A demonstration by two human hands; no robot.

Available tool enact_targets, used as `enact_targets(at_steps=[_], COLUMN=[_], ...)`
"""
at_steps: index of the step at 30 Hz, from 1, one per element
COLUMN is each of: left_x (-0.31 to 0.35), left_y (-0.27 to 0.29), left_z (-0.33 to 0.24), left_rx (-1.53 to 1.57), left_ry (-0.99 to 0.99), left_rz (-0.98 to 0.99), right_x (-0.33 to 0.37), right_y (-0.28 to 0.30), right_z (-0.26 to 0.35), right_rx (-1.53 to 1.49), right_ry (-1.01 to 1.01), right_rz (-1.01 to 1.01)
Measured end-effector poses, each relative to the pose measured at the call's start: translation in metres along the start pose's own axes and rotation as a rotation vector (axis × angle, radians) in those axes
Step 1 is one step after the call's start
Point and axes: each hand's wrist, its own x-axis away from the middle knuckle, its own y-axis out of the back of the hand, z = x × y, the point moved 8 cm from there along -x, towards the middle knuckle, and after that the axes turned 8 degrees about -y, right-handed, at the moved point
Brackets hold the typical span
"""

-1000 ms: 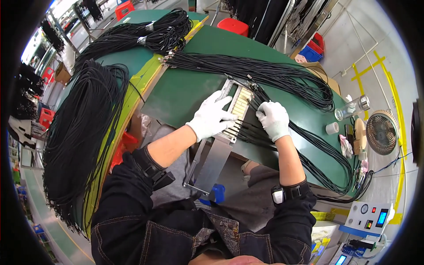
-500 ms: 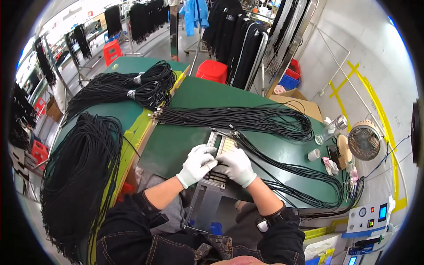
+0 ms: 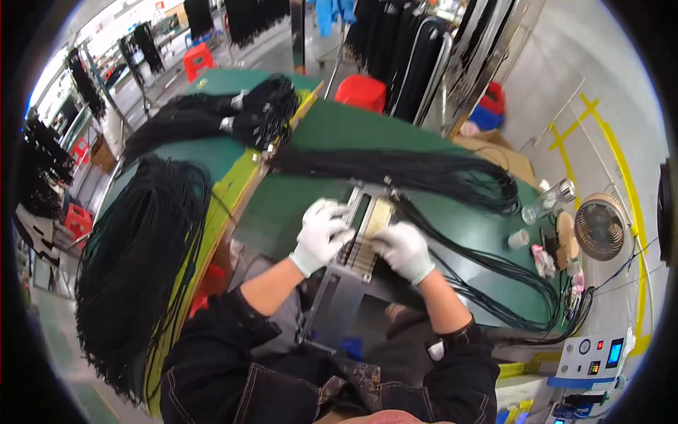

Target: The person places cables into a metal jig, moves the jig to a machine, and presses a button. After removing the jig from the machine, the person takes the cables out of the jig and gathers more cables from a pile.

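Observation:
A narrow metal fixture with slots and a pale yellow strip lies tilted at the near edge of the green table. My left hand, in a white glove, is at its left edge with fingers apart and thumb toward the slots; nothing shows in it. My right hand, also gloved, is at the fixture's right side. Its fingertips bend over the slotted part and are blurred, so I cannot tell whether they pinch anything. Just right of the fixture, black cables start near its far end and loop right.
A long bundle of black cables lies behind the fixture. More cable bundles cover the left table. At right are a small fan, a glass bottle, a white cup and a control box. A red stool stands beyond.
My hands were close together over the fixture and have parted, the left to its left edge and the right to its right side. The whole view has shifted.

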Motion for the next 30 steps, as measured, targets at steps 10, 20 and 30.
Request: enact_targets(at_steps=[10,20,30], left_x=[0.010,0.015,0.003], left_y=[-0.012,-0.021,-0.045], left_z=[0.035,0.031,-0.002], left_rx=[0.079,0.046,-0.180], left_ry=[0.202,0.182,0.000], left_rz=[0.041,0.100,0.379], right_x=[-0.008,-0.001,-0.020], right_y=[0.000,-0.010,0.026], right_z=[-0.014,-0.004,-0.028], right_rx=[0.100,0.239,0.270], right_ry=[-0.022,0.036,-0.170], right_rz=[0.023,0.011,-0.039])
